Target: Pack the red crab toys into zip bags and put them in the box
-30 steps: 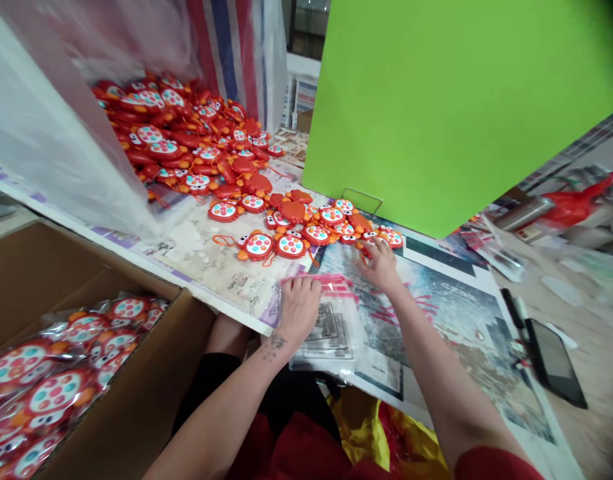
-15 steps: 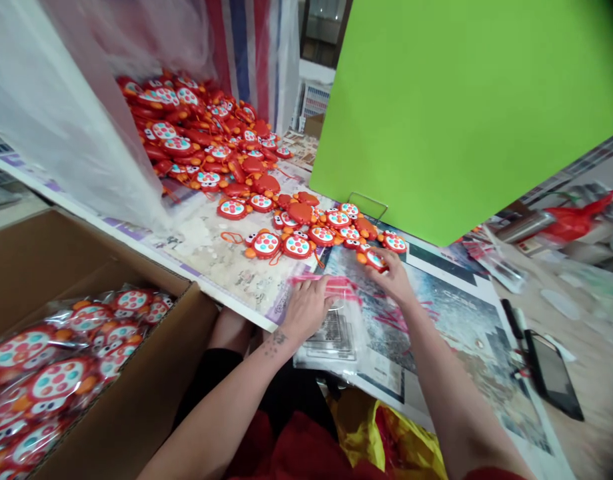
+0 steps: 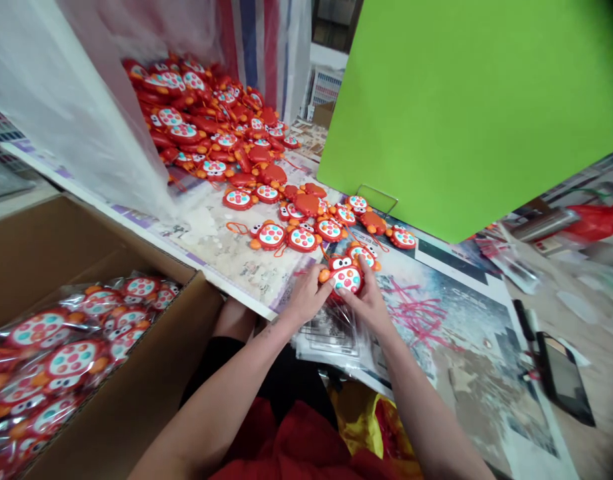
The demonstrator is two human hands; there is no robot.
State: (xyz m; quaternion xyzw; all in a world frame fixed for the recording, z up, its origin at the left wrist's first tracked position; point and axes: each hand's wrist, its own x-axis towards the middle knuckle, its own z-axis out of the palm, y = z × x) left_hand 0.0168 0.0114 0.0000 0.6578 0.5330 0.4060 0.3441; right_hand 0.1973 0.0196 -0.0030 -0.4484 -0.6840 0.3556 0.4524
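A red crab-shaped toy with white googly eyes and coloured dots on a white oval is between my two hands. My left hand closes on its left side, and my right hand grips its right side. Just behind it is a second crab toy, touching my right fingers; whether that hand grips it too I cannot tell. Beneath my hands lies a stack of clear plastic bags at the table edge. Several loose crab toys are spread just beyond.
A heap of crab toys spills from a large striped sack at the back left. Bagged toys fill a cardboard box on the left. A green board stands behind. On the right lie pink strips and a phone.
My right hand has drawn back from the loose toys towards my left hand. A crab toy is now gripped between them, above the bags where my left hand rested.
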